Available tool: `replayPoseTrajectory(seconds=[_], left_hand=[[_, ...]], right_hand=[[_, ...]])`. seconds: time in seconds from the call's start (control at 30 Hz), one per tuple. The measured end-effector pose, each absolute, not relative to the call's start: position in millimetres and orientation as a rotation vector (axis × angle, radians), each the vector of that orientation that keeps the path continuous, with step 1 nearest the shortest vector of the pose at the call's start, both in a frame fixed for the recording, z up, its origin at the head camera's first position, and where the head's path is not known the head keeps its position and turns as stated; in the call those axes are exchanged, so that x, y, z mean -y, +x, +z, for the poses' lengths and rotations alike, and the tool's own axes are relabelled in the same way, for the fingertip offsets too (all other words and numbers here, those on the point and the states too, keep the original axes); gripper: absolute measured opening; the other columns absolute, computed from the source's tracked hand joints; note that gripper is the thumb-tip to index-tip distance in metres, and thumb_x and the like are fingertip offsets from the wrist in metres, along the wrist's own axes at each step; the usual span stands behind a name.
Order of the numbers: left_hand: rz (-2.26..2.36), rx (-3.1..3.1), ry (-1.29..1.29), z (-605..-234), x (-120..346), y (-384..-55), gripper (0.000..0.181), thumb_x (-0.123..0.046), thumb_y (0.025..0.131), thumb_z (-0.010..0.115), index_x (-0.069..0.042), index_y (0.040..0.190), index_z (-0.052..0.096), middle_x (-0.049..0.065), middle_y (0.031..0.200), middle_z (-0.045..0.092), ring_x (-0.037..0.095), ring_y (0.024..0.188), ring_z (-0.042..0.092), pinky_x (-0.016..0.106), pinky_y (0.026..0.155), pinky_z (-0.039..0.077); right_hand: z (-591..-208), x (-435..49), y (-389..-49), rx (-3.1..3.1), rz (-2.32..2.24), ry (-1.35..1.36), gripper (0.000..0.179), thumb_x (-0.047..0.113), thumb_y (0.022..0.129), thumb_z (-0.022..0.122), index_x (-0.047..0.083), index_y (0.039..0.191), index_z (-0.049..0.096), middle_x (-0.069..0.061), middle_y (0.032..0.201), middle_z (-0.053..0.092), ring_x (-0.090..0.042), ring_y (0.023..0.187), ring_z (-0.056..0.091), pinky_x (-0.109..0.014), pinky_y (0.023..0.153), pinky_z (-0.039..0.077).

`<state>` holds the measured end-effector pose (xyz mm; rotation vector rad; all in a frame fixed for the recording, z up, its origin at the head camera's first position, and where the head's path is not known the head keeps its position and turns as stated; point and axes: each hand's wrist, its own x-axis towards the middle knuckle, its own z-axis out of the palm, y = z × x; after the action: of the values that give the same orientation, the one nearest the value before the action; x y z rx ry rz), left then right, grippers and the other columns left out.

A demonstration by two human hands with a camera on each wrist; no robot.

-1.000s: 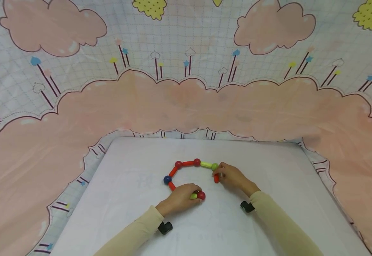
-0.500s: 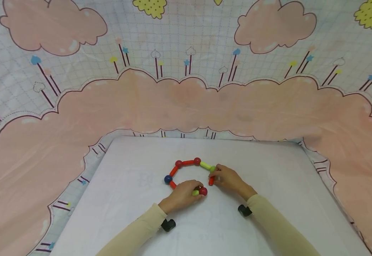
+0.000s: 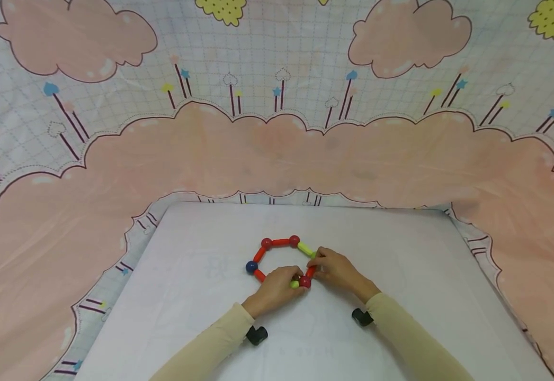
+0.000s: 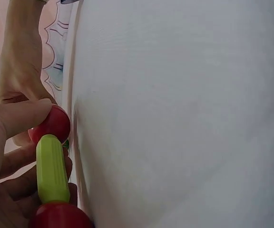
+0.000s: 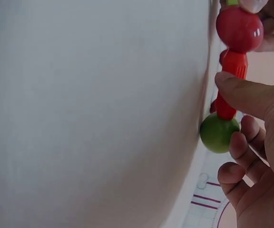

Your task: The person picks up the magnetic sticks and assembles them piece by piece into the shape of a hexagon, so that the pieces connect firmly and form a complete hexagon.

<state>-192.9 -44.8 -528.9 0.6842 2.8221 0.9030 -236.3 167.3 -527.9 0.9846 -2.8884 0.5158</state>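
Note:
A ring of toy building rods and balls lies on the white table. My left hand (image 3: 277, 288) pinches a red ball (image 4: 56, 124) at its near right, thumb on top; a yellow-green rod (image 4: 52, 168) runs from that ball to another red ball (image 4: 61, 217). With thumb and fingers my right hand (image 3: 338, 269) grips a red rod (image 5: 228, 102). One end of this rod meets the red ball under my left thumb, the other a green ball (image 5: 220, 133). My left hand hides the ring's near side in the head view.
Further round the ring sit a blue ball (image 3: 251, 267), red balls (image 3: 266, 243), red rods (image 3: 280, 242) and a yellow-green rod (image 3: 305, 248). Under the ring spreads the white tabletop (image 3: 200, 328). A cloud-patterned cloth (image 3: 277, 159) hangs behind.
My right hand has moved left and nearer, swinging the red rod's free end against the red ball. My left hand has shifted slightly right and away with its ball. The gap has closed.

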Motion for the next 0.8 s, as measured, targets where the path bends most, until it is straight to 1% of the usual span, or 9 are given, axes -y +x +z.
replayPoseTrajectory(seconds=[0.1,0.2,0.3,0.4,0.47,0.53,0.6,0.7,0.8], left_hand=[[0.909,-2.819,0.685,-528.8,45.7,-192.6,0.031,-0.032,0.086,0.075,-0.014,0.110,0.066,-0.006,0.092,0.066,0.006,0.079,0.055,0.021,0.071,0.047],[0.911,-2.820,0.675,-527.7,50.8,-189.8,0.033,-0.035,0.088,0.073,-0.014,0.113,0.066,-0.005,0.097,0.067,0.007,0.083,0.057,0.022,0.074,0.050],[0.940,-2.832,0.643,-522.7,62.1,-186.5,0.033,-0.035,0.091,0.069,-0.014,0.117,0.065,-0.003,0.103,0.067,0.009,0.090,0.060,0.027,0.080,0.053],[0.986,-2.866,0.592,-514.9,79.9,-184.1,0.030,-0.030,0.093,0.067,-0.013,0.118,0.065,0.001,0.107,0.067,0.014,0.095,0.061,0.033,0.083,0.054],[1.010,-2.914,0.556,-510.5,93.7,-183.1,0.028,-0.026,0.094,0.067,-0.012,0.117,0.065,0.003,0.108,0.067,0.016,0.095,0.062,0.034,0.082,0.054],[1.031,-2.984,0.510,-508.2,107.9,-183.3,0.026,-0.021,0.092,0.068,-0.011,0.116,0.065,0.004,0.106,0.067,0.017,0.093,0.061,0.035,0.081,0.053],[1.046,-3.059,0.445,-508.6,122.1,-184.6,0.025,-0.017,0.091,0.069,-0.010,0.115,0.066,0.005,0.104,0.067,0.019,0.092,0.061,0.035,0.080,0.053],[1.047,-3.103,0.315,-512.3,140.9,-188.3,0.029,-0.016,0.090,0.070,-0.007,0.117,0.066,0.008,0.106,0.066,0.022,0.093,0.063,0.038,0.079,0.053],[1.047,-3.025,0.219,-518.3,151.5,-192.7,0.036,-0.019,0.091,0.068,-0.005,0.124,0.063,0.011,0.111,0.066,0.023,0.095,0.063,0.040,0.079,0.053]], right_hand=[[-529.0,-165.9,-235.5,2.884,0.502,0.991,0.026,0.022,0.080,0.081,0.022,0.105,0.075,0.007,0.093,0.052,-0.007,0.085,0.048,-0.023,0.077,0.048],[-529.5,-164.6,-234.4,2.887,0.519,0.997,0.026,0.020,0.081,0.081,0.021,0.106,0.074,0.007,0.094,0.054,-0.008,0.086,0.050,-0.025,0.079,0.050],[-528.0,-164.4,-232.8,2.906,0.582,0.955,0.027,0.017,0.082,0.080,0.021,0.107,0.073,0.007,0.097,0.056,-0.009,0.089,0.053,-0.028,0.083,0.051],[-524.9,-165.8,-232.2,2.916,0.710,0.850,0.025,0.015,0.083,0.078,0.020,0.107,0.072,0.008,0.101,0.059,-0.009,0.090,0.055,-0.030,0.082,0.052],[-523.2,-167.4,-233.3,2.908,0.796,0.761,0.025,0.016,0.084,0.076,0.020,0.108,0.071,0.008,0.103,0.061,-0.010,0.089,0.055,-0.029,0.078,0.051],[-523.1,-169.3,-236.2,2.899,0.858,0.687,0.025,0.018,0.087,0.074,0.018,0.112,0.070,0.005,0.105,0.063,-0.011,0.086,0.055,-0.027,0.073,0.049],[-524.2,-170.7,-239.0,2.907,0.882,0.624,0.029,0.021,0.089,0.072,0.016,0.117,0.068,0.002,0.109,0.065,-0.012,0.086,0.056,-0.027,0.071,0.047],[-525.0,-170.1,-240.1,2.952,0.924,0.548,0.034,0.022,0.090,0.072,0.014,0.122,0.066,-0.002,0.111,0.067,-0.014,0.088,0.058,-0.030,0.074,0.049],[-526.1,-169.0,-239.0,3.005,0.959,0.502,0.034,0.020,0.090,0.072,0.013,0.122,0.066,-0.003,0.110,0.067,-0.016,0.090,0.059,-0.033,0.079,0.052]])
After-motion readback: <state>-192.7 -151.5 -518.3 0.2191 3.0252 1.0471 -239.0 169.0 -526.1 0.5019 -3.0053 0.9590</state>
